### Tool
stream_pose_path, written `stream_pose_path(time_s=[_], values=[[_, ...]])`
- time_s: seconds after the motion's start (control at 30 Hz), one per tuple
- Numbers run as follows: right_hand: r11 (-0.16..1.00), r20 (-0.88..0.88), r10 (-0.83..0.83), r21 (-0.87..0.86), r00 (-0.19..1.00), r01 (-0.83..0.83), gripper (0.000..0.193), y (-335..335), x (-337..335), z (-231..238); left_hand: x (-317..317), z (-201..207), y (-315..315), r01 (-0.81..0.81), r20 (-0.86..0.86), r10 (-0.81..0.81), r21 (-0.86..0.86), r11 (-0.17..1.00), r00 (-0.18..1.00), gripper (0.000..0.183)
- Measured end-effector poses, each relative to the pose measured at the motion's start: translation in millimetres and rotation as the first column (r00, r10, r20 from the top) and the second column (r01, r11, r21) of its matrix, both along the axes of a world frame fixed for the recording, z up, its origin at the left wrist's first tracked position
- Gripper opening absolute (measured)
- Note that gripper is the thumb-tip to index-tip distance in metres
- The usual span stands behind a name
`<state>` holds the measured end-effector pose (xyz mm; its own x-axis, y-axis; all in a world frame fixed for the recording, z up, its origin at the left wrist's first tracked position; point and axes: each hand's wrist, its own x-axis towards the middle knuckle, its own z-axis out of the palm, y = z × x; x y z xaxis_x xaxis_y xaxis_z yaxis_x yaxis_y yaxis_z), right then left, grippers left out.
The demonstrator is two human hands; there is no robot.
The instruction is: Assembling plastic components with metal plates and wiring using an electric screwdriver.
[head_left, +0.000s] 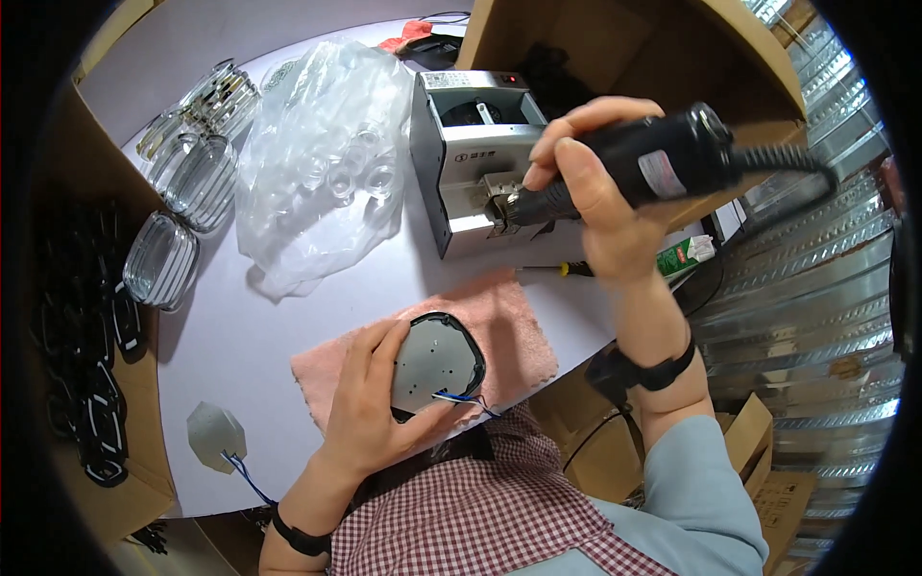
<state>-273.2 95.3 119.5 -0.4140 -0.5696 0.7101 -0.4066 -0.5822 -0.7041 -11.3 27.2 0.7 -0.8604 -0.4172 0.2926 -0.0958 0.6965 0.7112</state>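
My right hand is wrapped round a black electric screwdriver with a coiled cord. Its nose reaches the front opening of a grey screw feeder. On a pink cloth, my left hand grips a rounded black housing by its edge. A grey plate with small holes and blue and white wires lies inside that housing. To the left, a loose grey plate with blue wires lies on the white table.
A plastic bag of clear round parts lies beyond the cloth. Left of it are stacked clear, silver-rimmed pieces and a box of black frames. A yellow-and-black screwdriver and a green packet lie right. Cardboard box stands behind.
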Motion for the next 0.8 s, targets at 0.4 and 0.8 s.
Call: stream_pose_path(time_s=[0.4,0.8], values=[[0.997,0.107,0.002,-0.073,0.994,0.005,0.017,6,-8,-6,3,-2,2,-0.023,-0.076,0.024,0.014,1.000,0.997,0.088],[0.988,0.238,0.150,-0.012,0.960,-0.152,0.015,17,11,6,5,-11,4,-0.083,-0.091,0.086,0.037,0.996,0.992,0.094]])
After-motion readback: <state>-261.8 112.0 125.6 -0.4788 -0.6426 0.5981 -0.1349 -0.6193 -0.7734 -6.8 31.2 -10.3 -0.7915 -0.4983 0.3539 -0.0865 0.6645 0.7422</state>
